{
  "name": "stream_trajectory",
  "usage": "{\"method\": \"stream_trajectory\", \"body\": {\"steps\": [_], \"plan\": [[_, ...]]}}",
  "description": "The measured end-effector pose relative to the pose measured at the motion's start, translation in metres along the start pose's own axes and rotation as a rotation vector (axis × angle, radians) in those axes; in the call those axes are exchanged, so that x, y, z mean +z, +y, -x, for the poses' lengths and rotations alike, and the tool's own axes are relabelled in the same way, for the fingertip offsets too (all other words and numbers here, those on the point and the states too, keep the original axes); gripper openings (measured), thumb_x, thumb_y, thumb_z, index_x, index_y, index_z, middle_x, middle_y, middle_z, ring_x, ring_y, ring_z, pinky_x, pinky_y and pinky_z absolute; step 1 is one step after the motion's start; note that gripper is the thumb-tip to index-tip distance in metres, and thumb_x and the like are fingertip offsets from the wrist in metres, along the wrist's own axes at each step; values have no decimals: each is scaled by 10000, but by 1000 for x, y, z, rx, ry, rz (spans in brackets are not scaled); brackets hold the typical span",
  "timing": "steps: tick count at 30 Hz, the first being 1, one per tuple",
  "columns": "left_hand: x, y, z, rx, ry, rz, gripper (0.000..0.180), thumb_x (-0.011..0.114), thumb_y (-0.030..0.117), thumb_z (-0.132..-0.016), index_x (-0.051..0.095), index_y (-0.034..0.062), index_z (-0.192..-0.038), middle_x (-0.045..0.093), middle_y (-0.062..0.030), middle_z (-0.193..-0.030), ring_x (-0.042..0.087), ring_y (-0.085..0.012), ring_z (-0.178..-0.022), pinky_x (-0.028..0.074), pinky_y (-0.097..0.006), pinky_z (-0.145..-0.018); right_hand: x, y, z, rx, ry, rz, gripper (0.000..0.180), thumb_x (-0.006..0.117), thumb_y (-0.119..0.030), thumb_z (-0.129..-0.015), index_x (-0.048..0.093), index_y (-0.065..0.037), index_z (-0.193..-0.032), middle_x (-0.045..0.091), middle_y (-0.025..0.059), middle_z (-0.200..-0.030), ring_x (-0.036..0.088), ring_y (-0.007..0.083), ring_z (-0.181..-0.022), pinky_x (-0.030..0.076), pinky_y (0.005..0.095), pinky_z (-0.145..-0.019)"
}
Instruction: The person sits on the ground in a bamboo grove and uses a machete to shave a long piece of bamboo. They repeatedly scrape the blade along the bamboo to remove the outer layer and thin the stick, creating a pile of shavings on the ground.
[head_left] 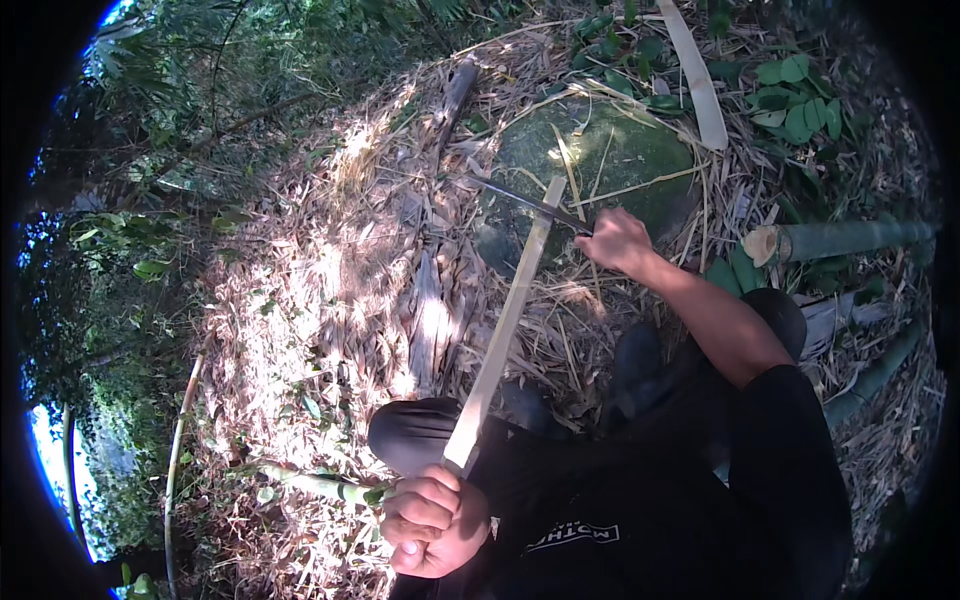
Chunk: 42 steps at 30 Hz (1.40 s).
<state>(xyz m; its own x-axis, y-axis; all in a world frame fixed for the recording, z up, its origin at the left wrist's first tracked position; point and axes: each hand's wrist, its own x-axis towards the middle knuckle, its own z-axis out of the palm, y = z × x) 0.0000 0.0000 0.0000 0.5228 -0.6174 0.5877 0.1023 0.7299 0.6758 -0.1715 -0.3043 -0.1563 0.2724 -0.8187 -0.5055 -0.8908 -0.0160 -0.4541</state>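
We're outdoors in woodland: green bushes point(130, 240) crowd the left, dry leaves point(310, 270) lie underfoot, with a greenish rock point(640, 150) far and a cut bamboo pole point(850, 240) right.

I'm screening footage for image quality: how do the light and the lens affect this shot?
Head view: sunlight bleaches patches of leaf litter left of the bamboo strip; head view: the mossy rock lies mostly in shade, and the dark boots lose detail; head view: the fisheye blackens the corners, with blue fringing beside the foliage at far left.
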Motion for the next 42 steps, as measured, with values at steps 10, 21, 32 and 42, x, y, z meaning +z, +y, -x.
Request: {"method": "stream_trajectory", "body": {"steps": [10,21,32,42], "plan": [[2,2,-49,-50,152,95,307,436,246,-873,316,142,-609,321,-18,-473,255,-136,-409,266,-326,-503,1,-29,69,-252,95,-44,419,740,-392,-809,733,5,-944,723,220,-898,720,386,-881,573,458,-862],[15,-4,-62,-5,80,99,302,448,239,-888,361,129,-620,329,-8,-477,250,-125,-401,262,-325,-492,-5,-56,104,-441,93,155,358,687,-374,-843,745,-48,-981,709,195,-842,718,373,-881,557,459,-868],[16,-27,-116,52,358,159,527,415,529,-1010,347,155,-645,278,28,-472,234,-84,-407,217,-273,-445,45,68,-43,150,-77,-471,421,577,-364,-863,739,18,-933,717,211,-929,680,342,-958,502,418,-867],[-23,-245,-116,-492,327,-479,262,414,260,-1074,473,41,-1205,582,-93,-1060,547,-192,-1046,406,-379,-997,62,45,-44,184,-270,-1166,209,529,-187,-931,529,-70,-757,466,52,-591,495,204,-411,441,381,-401]]}}
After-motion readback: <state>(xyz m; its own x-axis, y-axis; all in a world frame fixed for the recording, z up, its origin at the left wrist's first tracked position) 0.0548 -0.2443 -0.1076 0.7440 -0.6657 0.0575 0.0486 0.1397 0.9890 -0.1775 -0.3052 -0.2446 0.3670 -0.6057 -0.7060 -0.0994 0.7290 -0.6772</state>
